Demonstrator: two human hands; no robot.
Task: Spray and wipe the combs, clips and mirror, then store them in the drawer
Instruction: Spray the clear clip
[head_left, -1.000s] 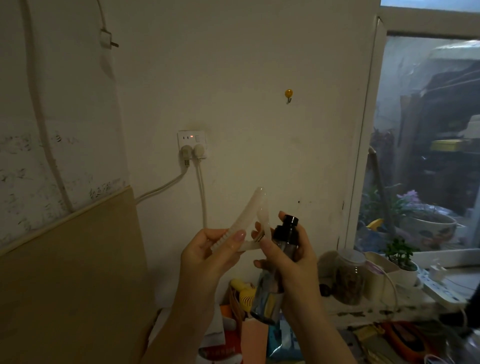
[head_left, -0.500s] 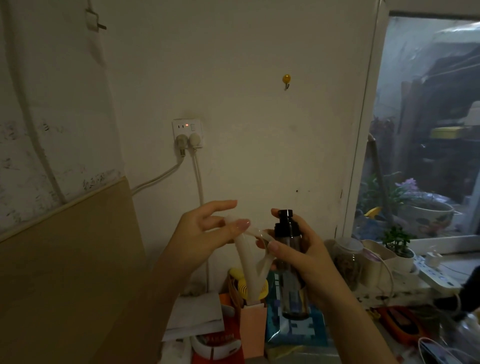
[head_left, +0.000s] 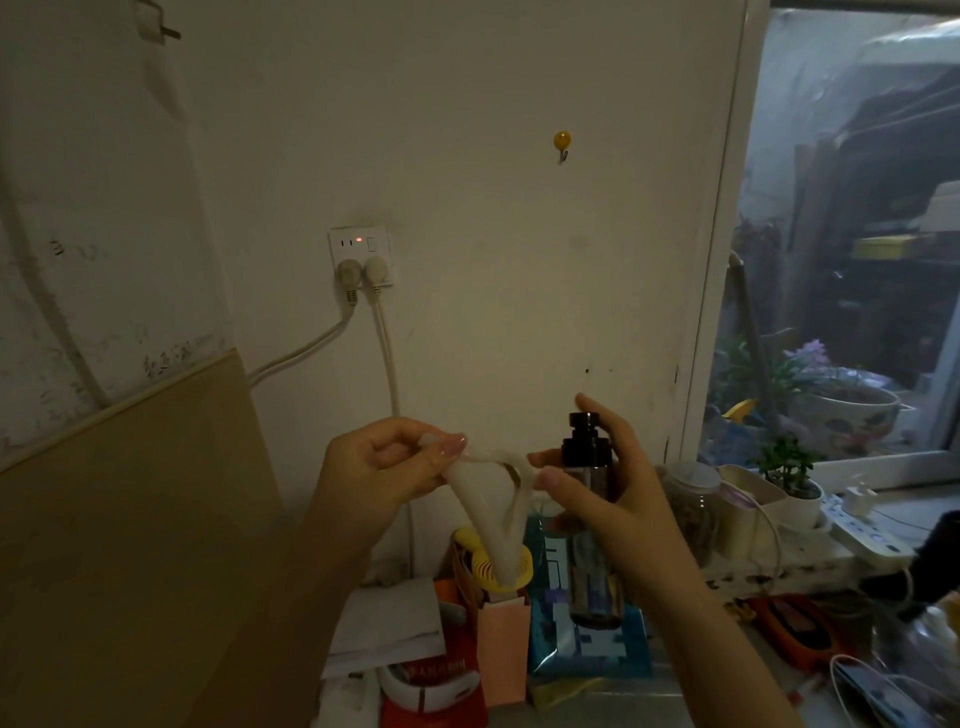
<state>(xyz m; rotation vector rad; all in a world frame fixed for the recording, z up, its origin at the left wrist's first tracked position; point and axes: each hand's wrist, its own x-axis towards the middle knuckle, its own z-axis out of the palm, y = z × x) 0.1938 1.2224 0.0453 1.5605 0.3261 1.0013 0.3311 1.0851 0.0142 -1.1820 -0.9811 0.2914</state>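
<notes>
A pale translucent hair clip (head_left: 485, 512) hangs in front of me with its long jaws pointing down. My left hand (head_left: 384, 467) pinches the clip's handle end between thumb and fingers. My right hand (head_left: 608, 483) grips a clear spray bottle (head_left: 589, 525) with a black pump head, index finger raised behind the top. The thumb and a finger of that hand also touch the clip's other handle. The nozzle sits just right of the clip. No combs, mirror or drawer are in sight.
Below the hands lies clutter: a white paper sheet (head_left: 387, 623), a pink paper bag (head_left: 501, 649), a blue packet (head_left: 587, 644). A glass jar (head_left: 691, 499), potted plant (head_left: 789, 467) and power strip (head_left: 867, 535) line the windowsill. A wall socket (head_left: 360, 257) with two cords sits above.
The clip has swung from pointing up to hanging jaws down. Both hands have dropped slightly, and the spray bottle now stands more upright beside the clip.
</notes>
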